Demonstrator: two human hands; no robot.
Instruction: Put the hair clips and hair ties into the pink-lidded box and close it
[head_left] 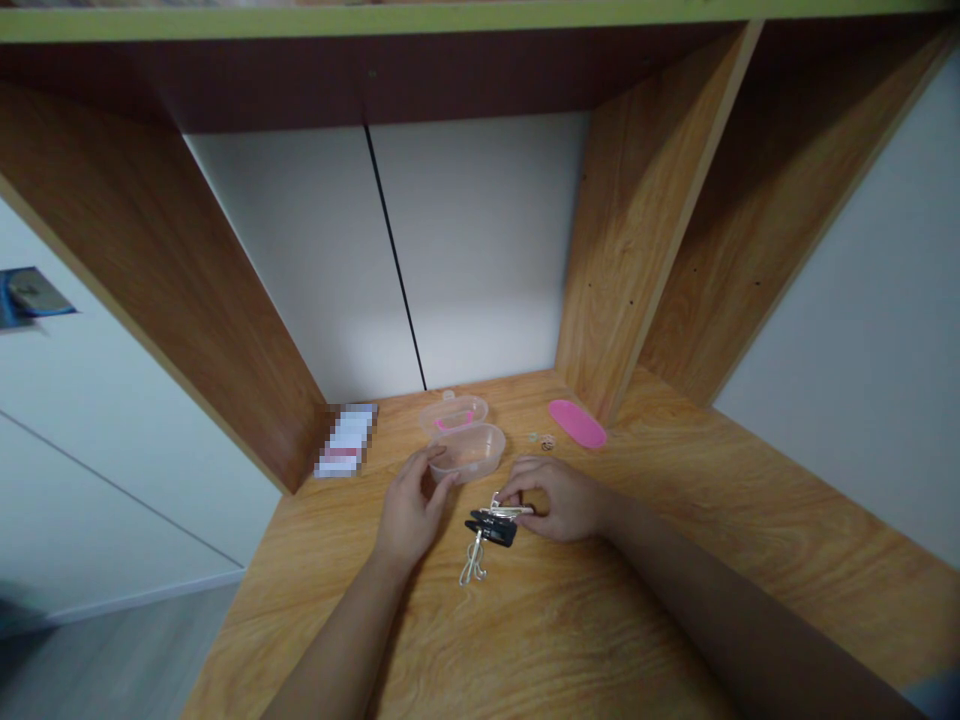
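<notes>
One wooden desk (525, 640) carries a clear plastic box (463, 440) with pink trim. Its front edge lies just beside the left hand (411, 510), which is loosely curled and empty. The right hand (561, 498) pinches the silver handle of a black binder clip (493, 527) above a white cord (472, 565). Farther off lie a pink oval lid (577, 424) and small rings (544, 441).

Bare left hand (411, 508) and right hand (562, 500), slim fingers, bare left forearm (337, 650) and right forearm (739, 600), the latter mostly shadowed; greyish fabric, possibly a sleeve (934, 695), at bottom-right corner, too cut off to tell.
</notes>
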